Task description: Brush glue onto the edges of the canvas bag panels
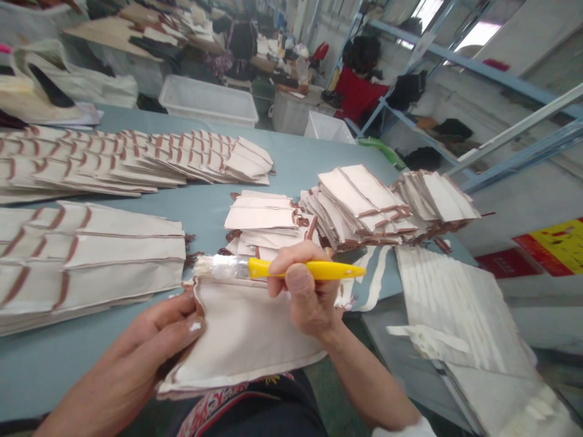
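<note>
Brushwork along the top edge is what I'm watching from my end of the feed. The right hand [306, 297] is gripping a yellow-handled brush [257, 267], fingers curled tight round the handle, and the bristle end is lying across the upper rim of a cream fabric piece [246, 340]. That piece is sitting at the near edge of the desk [204, 206], right in front of the person, with its lower part hanging off toward the lap. The left hand [150, 346] is pinning its left corner, thumb on top and the other fingers tucked beneath.

My read: it's mid-coating, with some glue or paste going on along that rim. The next stroke is calling for a steady sweep along the edge while the left hand is holding the cloth flat, so nothing is smearing onto the face.

Stuff I'm struggling with: the bristles are looking pale and blurry, so I can't tell what's on them. The left fingers under the cloth are hidden, and the stacks [359, 203] just beyond the brush are too jumbled for me to be counting.
</note>
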`<move>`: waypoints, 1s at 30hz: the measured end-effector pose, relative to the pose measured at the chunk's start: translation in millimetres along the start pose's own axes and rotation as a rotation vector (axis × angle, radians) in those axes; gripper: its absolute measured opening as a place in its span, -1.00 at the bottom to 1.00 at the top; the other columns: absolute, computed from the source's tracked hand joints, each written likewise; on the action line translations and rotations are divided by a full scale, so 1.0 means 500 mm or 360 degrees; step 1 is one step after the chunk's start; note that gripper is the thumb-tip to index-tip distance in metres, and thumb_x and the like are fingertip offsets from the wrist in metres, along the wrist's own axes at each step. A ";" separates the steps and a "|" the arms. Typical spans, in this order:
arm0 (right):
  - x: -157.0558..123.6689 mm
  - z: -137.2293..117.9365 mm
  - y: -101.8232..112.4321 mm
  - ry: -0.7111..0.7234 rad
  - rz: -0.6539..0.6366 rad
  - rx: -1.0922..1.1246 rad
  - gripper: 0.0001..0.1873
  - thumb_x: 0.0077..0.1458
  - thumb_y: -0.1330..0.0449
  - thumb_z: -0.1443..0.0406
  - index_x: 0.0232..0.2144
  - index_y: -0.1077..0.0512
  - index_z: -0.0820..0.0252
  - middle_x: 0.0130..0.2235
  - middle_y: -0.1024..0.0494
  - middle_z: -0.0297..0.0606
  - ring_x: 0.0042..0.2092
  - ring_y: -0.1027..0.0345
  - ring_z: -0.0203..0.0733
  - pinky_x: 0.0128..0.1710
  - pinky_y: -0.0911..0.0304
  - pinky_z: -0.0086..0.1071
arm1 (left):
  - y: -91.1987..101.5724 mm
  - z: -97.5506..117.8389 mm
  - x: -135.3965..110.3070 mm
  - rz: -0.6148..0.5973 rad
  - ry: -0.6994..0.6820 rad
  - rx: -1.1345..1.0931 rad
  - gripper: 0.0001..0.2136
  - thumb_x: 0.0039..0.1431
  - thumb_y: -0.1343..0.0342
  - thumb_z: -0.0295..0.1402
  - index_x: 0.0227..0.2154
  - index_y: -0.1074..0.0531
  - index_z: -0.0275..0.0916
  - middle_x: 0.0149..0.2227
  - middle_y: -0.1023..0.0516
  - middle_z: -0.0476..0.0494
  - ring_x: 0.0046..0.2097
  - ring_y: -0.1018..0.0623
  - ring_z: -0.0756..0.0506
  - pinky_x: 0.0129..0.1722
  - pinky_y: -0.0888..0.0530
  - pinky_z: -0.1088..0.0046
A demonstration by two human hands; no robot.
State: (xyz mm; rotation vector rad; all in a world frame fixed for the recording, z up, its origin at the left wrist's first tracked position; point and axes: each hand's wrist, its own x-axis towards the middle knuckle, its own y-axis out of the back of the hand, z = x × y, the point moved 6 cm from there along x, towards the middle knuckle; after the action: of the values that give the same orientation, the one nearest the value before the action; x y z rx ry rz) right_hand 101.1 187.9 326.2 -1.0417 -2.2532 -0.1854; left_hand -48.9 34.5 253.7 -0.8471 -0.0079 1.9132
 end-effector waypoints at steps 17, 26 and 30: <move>-0.035 -0.002 0.022 -0.0118 -0.0043 -0.0189 -0.74 0.59 -0.29 0.11 -0.16 -0.68 0.05 -0.46 -0.58 -0.42 -0.48 -0.44 -0.30 -0.41 -0.38 -0.42 | 0.039 -0.013 -0.004 -0.0006 -0.0481 0.0843 -0.59 0.37 -0.29 0.11 -0.05 -0.74 -0.12 -0.21 -0.80 -0.12 -0.23 -0.72 -0.23 -0.32 -0.68 0.34; -0.048 -0.038 0.070 -0.0493 0.0484 -0.0088 -0.53 0.51 -0.34 -0.08 -0.33 -0.58 0.11 -0.63 -0.35 -0.54 -0.69 -0.07 -0.41 -0.67 -0.07 -0.54 | -0.029 -0.041 -0.050 0.0223 -0.2022 0.2039 -0.69 0.54 0.03 -0.59 -0.30 -0.31 -0.05 -0.43 -0.50 0.11 -0.49 -0.50 -0.04 -0.33 -0.40 0.37; -0.053 -0.043 0.051 -0.0614 0.0350 -0.0053 -0.54 0.52 -0.34 -0.07 -0.32 -0.58 0.12 -0.65 -0.31 -0.57 -0.68 -0.07 -0.42 -0.63 -0.14 -0.54 | -0.023 -0.056 -0.055 0.0341 -0.2168 0.2261 -0.67 0.58 0.04 -0.56 -0.32 -0.28 -0.03 -0.50 -0.43 0.11 -0.50 -0.48 -0.11 -0.37 -0.27 0.21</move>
State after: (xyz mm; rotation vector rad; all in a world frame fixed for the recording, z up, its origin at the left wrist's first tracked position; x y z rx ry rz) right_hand 142.8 180.3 323.8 -1.4337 -2.4519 0.0800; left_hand -17.0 8.8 251.9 1.4169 0.5446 1.7187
